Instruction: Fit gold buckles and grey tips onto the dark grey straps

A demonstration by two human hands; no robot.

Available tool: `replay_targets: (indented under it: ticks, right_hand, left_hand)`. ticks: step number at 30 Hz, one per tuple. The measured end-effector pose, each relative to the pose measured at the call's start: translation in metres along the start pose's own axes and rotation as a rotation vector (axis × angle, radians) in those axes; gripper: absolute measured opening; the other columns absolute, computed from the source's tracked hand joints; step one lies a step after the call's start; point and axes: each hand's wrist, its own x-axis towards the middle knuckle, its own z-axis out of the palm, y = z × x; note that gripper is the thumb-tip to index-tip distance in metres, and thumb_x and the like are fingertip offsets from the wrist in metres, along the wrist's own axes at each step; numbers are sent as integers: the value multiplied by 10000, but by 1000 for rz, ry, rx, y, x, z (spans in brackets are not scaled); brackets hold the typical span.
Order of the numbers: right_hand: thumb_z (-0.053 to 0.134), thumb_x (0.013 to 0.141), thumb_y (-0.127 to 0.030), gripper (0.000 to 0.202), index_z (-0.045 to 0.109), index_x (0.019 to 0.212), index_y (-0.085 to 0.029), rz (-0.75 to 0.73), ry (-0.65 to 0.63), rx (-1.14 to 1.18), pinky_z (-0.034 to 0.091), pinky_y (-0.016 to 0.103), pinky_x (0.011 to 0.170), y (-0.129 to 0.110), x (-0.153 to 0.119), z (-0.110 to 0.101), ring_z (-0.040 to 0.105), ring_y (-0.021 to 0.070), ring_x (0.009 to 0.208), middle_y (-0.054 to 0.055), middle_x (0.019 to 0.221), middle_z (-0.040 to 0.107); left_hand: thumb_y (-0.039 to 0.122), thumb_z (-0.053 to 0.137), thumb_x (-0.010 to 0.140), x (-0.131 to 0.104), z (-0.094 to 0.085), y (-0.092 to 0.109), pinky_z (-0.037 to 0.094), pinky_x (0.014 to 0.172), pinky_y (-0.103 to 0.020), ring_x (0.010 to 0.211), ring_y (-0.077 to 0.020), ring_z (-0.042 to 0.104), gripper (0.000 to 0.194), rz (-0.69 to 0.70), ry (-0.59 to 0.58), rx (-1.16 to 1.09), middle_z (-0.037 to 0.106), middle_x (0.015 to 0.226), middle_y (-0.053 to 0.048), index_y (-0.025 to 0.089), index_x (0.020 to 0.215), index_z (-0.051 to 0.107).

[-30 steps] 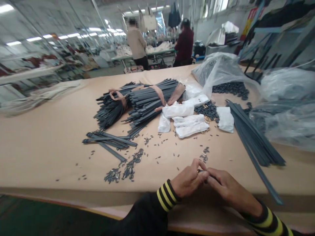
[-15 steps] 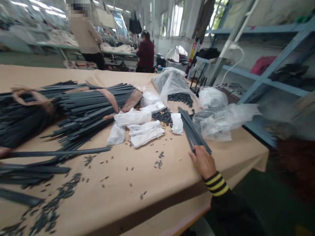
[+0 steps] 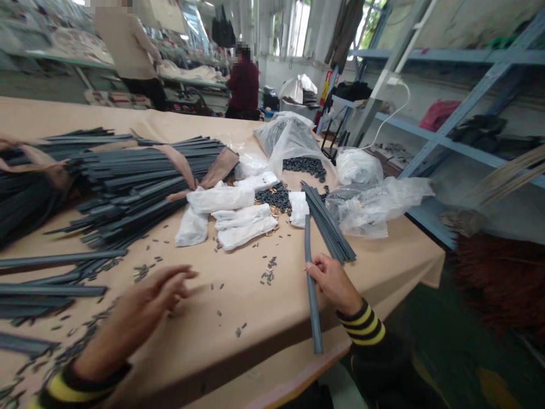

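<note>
Between the thumb and fingers of my right hand [image 3: 334, 282] is a single dark grey strap [image 3: 314, 318], long and flat. Its lower end hangs past the table's front edge. Just beyond that hand lies a small stack of similar straps [image 3: 327, 224]. My left hand [image 3: 164, 292] hovers over the table at the lower left, slightly blurred, fingers apart and holding nothing. Small dark pieces [image 3: 269, 272] are scattered between the hands. More of them, in a larger scatter [image 3: 91, 326], lie beside my left forearm.
Tied bundles of dark straps [image 3: 140, 170] cover the left of the table [image 3: 187, 363]. White packets [image 3: 244, 218], dark rings [image 3: 272, 197] and a clear plastic bag [image 3: 293, 139] sit mid-table. Blue shelving [image 3: 464, 142] stands right. Two people [image 3: 243, 82] are in the background.
My left hand has come from the left edge in over the table. My right hand has left the strap stack and moved slightly left and nearer, with one strap in it.
</note>
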Motion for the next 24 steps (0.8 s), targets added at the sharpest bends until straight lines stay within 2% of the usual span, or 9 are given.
replay_targets:
  ticks: [2, 3, 5, 7, 10, 14, 18, 21, 24]
  right_hand:
    - [426, 827, -334, 204, 427, 705, -170, -56, -206, 271, 317, 182, 454, -14, -24, 17, 397, 75, 485, -53, 557, 384]
    - [451, 815, -335, 199, 438, 712, -166, -70, -341, 368, 302, 178, 446, -19, -35, 25, 380, 69, 481, -54, 560, 381]
    - [498, 791, -329, 190, 465, 726, -154, -65, -588, 486, 281, 173, 440, -24, -53, 36, 361, 60, 480, -52, 568, 393]
    - [525, 776, -336, 199, 483, 732, -146, -24, -696, 559, 260, 173, 433, -20, -62, 42, 338, 54, 472, -53, 559, 390]
    - [550, 759, -369, 242, 489, 708, -140, 25, -688, 613, 236, 179, 436, -7, -63, 41, 307, 52, 469, -59, 537, 367]
    - [559, 755, -387, 272, 490, 681, -134, 46, -721, 632, 222, 182, 440, 5, -62, 37, 290, 47, 467, -60, 530, 360]
    - [561, 752, -391, 268, 500, 695, -137, 94, -716, 648, 206, 179, 404, 5, -66, 39, 288, 41, 428, -65, 510, 364]
    - [573, 746, -378, 263, 510, 687, -130, 104, -691, 660, 248, 173, 420, 4, -67, 42, 328, 43, 445, -59, 517, 396]
    - [574, 751, -371, 260, 520, 714, -119, 124, -676, 714, 341, 181, 486, 3, -67, 46, 433, 53, 496, -24, 588, 506]
  left_hand:
    - [462, 539, 723, -12, 27, 8, 455, 444, -241, 563, -152, 587, 406, -76, -238, -176, 676, 853, -86, 139, 962, 594]
    - [448, 523, 745, -15, 43, 11, 440, 434, -228, 540, -137, 576, 396, -106, -338, -258, 679, 843, -85, 136, 982, 581]
    - [426, 516, 761, -16, 71, 12, 355, 354, -192, 384, -75, 469, 342, -138, -337, -391, 675, 717, -53, 124, 908, 582]
    - [403, 524, 764, -13, 85, 8, 318, 325, -174, 332, -46, 409, 295, -173, -222, -518, 667, 664, -35, 117, 824, 567]
    - [375, 521, 775, -11, 81, -2, 380, 354, -170, 362, -53, 469, 269, -248, -138, -633, 678, 677, -55, 108, 796, 549]
    - [326, 499, 798, -10, 67, -7, 444, 415, -157, 464, -79, 564, 233, -302, -133, -702, 681, 678, -77, 99, 801, 550]
    - [302, 477, 816, -9, 67, -8, 476, 446, -162, 509, -95, 600, 217, -308, -134, -698, 676, 678, -75, 98, 800, 549]
    - [299, 475, 821, -9, 69, -9, 484, 450, -164, 508, -96, 604, 215, -308, -138, -700, 674, 679, -73, 98, 798, 548]
    - [303, 482, 820, -9, 69, -9, 491, 460, -166, 532, -106, 614, 217, -299, -153, -708, 674, 691, -81, 96, 814, 546]
